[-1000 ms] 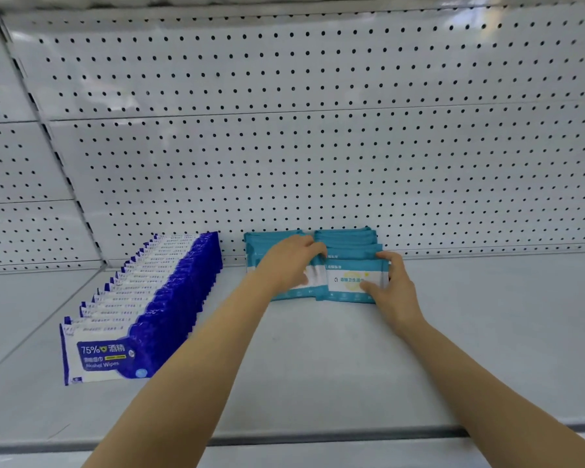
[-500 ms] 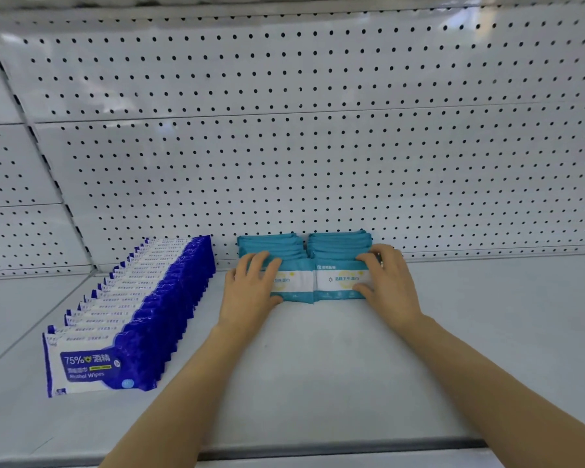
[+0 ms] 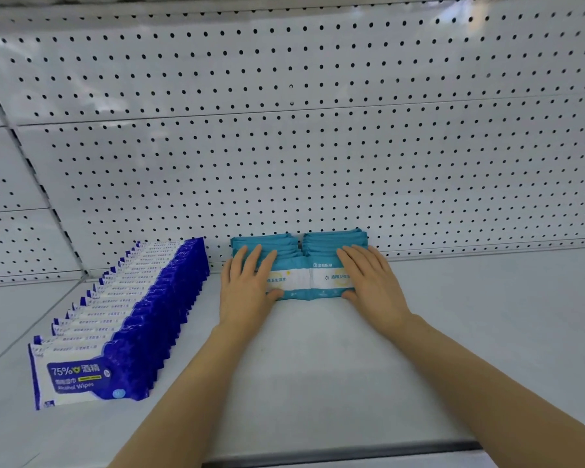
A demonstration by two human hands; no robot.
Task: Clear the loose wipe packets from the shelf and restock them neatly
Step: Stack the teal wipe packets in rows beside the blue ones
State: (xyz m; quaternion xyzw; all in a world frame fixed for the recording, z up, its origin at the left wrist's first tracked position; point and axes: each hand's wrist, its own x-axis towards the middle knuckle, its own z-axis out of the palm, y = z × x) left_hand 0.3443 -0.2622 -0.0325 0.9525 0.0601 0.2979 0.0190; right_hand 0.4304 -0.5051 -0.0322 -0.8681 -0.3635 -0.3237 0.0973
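Shelf (image 3: 318, 383): front bare. Blue alcohol wipe row (image 3: 122, 319), left, filed upright. My left hand (image 3: 247, 288) and right hand (image 3: 372, 285), fingers straight, press flat on two teal wipe packet rows (image 3: 304, 265) against the pegboard (image 3: 318, 146). Restocking looks nearly finished; final squaring remains.

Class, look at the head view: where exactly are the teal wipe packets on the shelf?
The teal wipe packets stand in two rows against the pegboard, centre of view, just right of the blue packets.

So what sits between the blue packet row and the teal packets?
Only a narrow strip of bare shelf, in the head view; blue row and teal packets stand apart.
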